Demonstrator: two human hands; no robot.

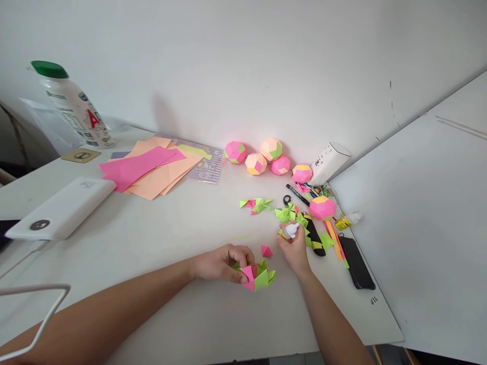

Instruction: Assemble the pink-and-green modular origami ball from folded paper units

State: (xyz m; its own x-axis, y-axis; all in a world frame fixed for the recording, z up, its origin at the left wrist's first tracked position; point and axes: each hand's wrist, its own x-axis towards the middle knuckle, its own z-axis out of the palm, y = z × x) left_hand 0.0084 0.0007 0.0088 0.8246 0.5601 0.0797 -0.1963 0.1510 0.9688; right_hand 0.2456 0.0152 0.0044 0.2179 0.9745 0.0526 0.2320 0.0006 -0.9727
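Between the thumb and fingers of my left hand is a partly built folded-paper ball in pink and green, its open points facing right. My right hand is closed around a small glue bottle with a white cap, and the fingers hide part of its yellow label. A single pink folded paper piece lies on the table between the two hands. Green and pink folded pieces are heaped just beyond my right hand, with a smaller group of pieces to their left.
Several finished paper balls line the wall. On the right are a black phone, a second glue bottle, a black-and-yellow cutter and a white box. Coloured paper sheets, a power bank and a bottle occupy the left.
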